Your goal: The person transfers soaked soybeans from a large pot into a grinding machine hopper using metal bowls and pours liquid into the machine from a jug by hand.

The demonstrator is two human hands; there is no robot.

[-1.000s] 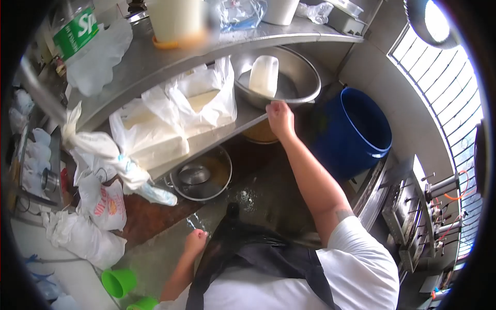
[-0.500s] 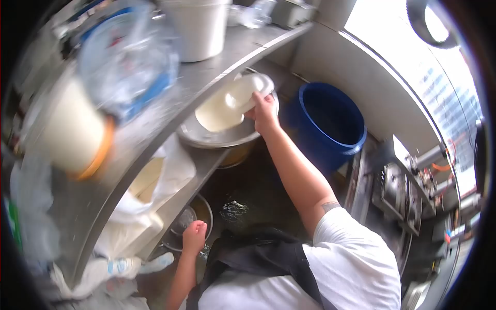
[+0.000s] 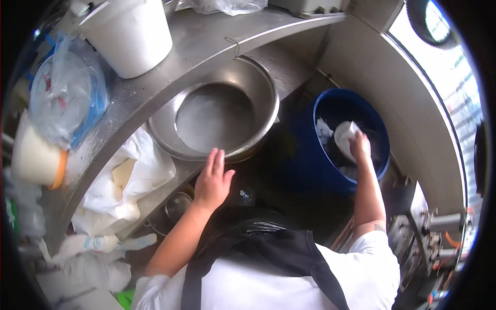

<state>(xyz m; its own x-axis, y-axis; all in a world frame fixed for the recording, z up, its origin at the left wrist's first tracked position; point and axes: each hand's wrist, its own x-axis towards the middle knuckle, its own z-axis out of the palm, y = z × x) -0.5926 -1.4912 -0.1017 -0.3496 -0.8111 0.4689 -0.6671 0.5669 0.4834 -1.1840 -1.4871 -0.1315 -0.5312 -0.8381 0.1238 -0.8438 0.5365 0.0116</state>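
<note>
My right hand [image 3: 360, 147] is closed on a white plastic scoop [image 3: 345, 138], reaching down inside the blue barrel [image 3: 321, 160]. A white patch shows beside the scoop in the barrel; I cannot make out what it is. My left hand [image 3: 213, 183] is open, fingers stretched out, just in front of the near rim of a large metal basin [image 3: 266, 85]. Whether the fingertips touch the rim I cannot tell. Cloudy greyish liquid [image 3: 216, 119] lies in the basin, which sits below the metal counter's edge.
On the metal counter [image 3: 194, 39] stand a white bucket [image 3: 132, 39] and a tub with an orange rim [image 3: 39, 155]. A clear plastic bag [image 3: 64, 93] lies beside them. Below are a white sack [image 3: 150, 168] and a smaller metal bowl [image 3: 178, 205]. Metal equipment [image 3: 413, 227] stands at right.
My right hand has moved the scoop from over the basin rightward into the blue barrel. My left hand has risen toward the basin and its fingers have opened.
</note>
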